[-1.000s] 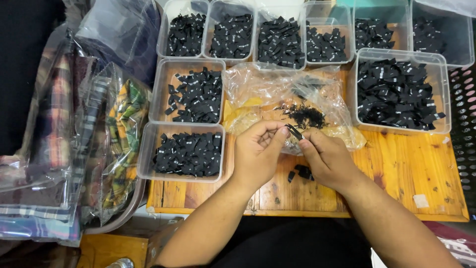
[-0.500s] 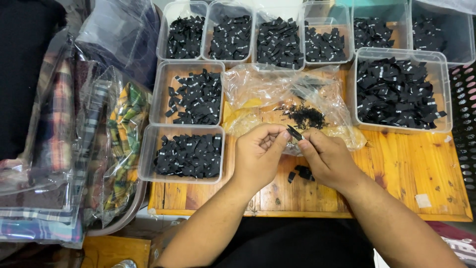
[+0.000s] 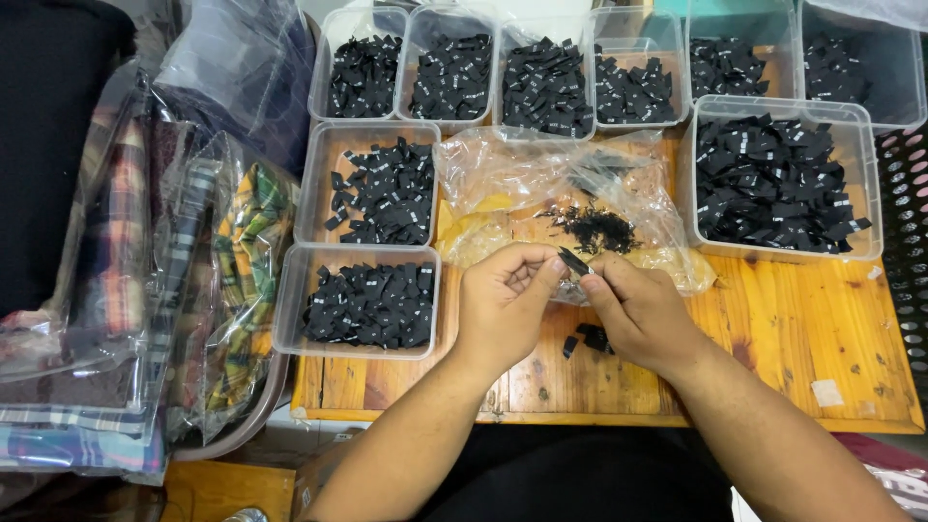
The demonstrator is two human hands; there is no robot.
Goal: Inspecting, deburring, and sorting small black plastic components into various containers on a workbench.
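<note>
Just in front of the crinkled clear plastic bag (image 3: 570, 198), both hands meet over the wooden surface (image 3: 793, 338). The left hand (image 3: 503, 304) and the right hand (image 3: 638, 314) each have their grip pressed together on one small black label (image 3: 574, 261), pinched between fingertips and held a little above the wood.

Judging by how things lie, the sorting looks well along: ten clear tubs already hold heaps of black labels. Left of the bag stand a middle tub (image 3: 372, 188) and, nearer the person, a front tub (image 3: 362, 302); right of the bag is a large tub (image 3: 778, 179); behind the bag runs a row of six more tubs (image 3: 546, 72). What seems left is a small dark loose pile (image 3: 597, 227) lying on the bag, plus a few stray labels (image 3: 590, 338) on the wood just under the right hand.

Far left of the bag, folded plaid fabrics in clear wrappers (image 3: 155, 290) are stacked beside the surface. A dark perforated basket (image 3: 907, 208) sits at the far right. The tubs crowd the bag closely, and its puffed-up folds rise between the hands and the back row.
</note>
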